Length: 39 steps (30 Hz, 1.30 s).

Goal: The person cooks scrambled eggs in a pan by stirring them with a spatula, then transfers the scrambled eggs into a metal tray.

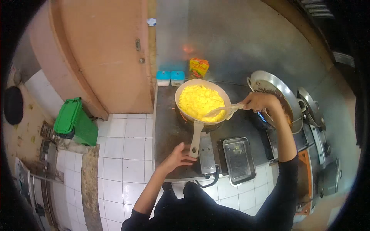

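Note:
Yellow scrambled eggs (198,101) fill a pale frying pan (220,89) on the lit stove. My right hand (261,101) is closed round the handle of a light-coloured spatula (216,111), whose blade rests in the eggs near the pan's right side. Beside the end of the pan's handle (198,134) is my left hand (178,158), fingers apart and not wrapped around it. Whether the fingertips touch the handle, I cannot tell.
A large wok (283,88) with dark contents sits over a blue flame on the right. Near the counter's front lies a metal tray (239,161). Behind the pan stand blue-lidded containers (163,78) and a yellow packet (199,67). A green bin (77,123) is at left.

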Available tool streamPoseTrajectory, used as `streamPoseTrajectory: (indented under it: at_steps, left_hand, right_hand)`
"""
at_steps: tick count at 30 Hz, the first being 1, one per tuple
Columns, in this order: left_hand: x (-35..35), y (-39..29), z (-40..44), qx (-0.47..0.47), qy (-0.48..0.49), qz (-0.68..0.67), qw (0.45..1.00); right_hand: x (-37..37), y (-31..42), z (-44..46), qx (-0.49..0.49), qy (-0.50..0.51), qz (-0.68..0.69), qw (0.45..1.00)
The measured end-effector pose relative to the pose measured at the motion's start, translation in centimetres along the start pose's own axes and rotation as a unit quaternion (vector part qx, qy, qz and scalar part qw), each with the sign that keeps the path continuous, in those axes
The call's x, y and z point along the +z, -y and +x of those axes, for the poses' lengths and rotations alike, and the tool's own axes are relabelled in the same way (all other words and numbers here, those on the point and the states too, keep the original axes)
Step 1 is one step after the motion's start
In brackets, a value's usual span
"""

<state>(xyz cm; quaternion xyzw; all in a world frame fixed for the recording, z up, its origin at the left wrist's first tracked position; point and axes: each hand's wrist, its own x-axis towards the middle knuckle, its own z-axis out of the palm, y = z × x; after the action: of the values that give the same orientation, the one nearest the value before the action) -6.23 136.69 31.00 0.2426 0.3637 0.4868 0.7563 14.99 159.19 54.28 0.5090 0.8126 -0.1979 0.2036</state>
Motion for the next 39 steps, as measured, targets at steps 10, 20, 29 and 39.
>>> streamPoseTrajectory:
  at_steps: [10, 20, 29, 39]
  left_hand:
    - [0.9, 0.6, 6.6, -0.130, 0.039, -0.259, 0.956]
    - [1.6, 0.8, 6.8, -0.134, 0.070, -0.320, 0.935]
    - [1.4, 0.8, 6.8, -0.135, 0.068, -0.313, 0.938]
    - [1.9, 0.4, 6.6, -0.140, 0.057, -0.311, 0.938]
  right_hand:
    - [5.0, -0.9, 7.2, 0.034, 0.138, 0.020, 0.990]
    - [12.9, 3.8, 5.7, -0.031, -0.185, -0.007, 0.982]
    - [8.4, -4.0, 11.3, 0.035, 0.112, 0.570, 0.813]
    - [3.9, -4.4, 6.1, 0.083, 0.176, 0.545, 0.815]
